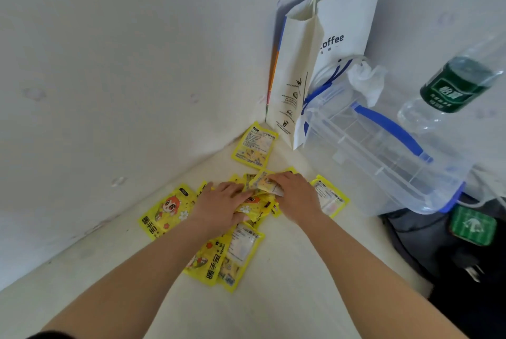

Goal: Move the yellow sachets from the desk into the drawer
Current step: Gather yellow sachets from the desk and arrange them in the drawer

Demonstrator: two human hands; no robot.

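Note:
Several yellow sachets lie scattered on the cream desk (pixel 273 311) in the corner by the wall. One sachet (pixel 255 145) lies farthest back, another (pixel 166 211) at the left shows a cartoon face, one (pixel 330 196) lies at the right, and two overlap near me (pixel 224 259). My left hand (pixel 221 205) lies on the middle heap, fingers curled over the sachets. My right hand (pixel 294 195) pinches a crumpled sachet (pixel 264 182) at the heap's top. No drawer is in view.
A white paper coffee bag (pixel 323 64) stands in the corner. Beside it is a clear plastic box with blue handle (pixel 383 152) and a crumpled tissue (pixel 365 81). A green-labelled water bottle (pixel 454 84) stands at right. Dark items with a green tag (pixel 473 225) sit lower right.

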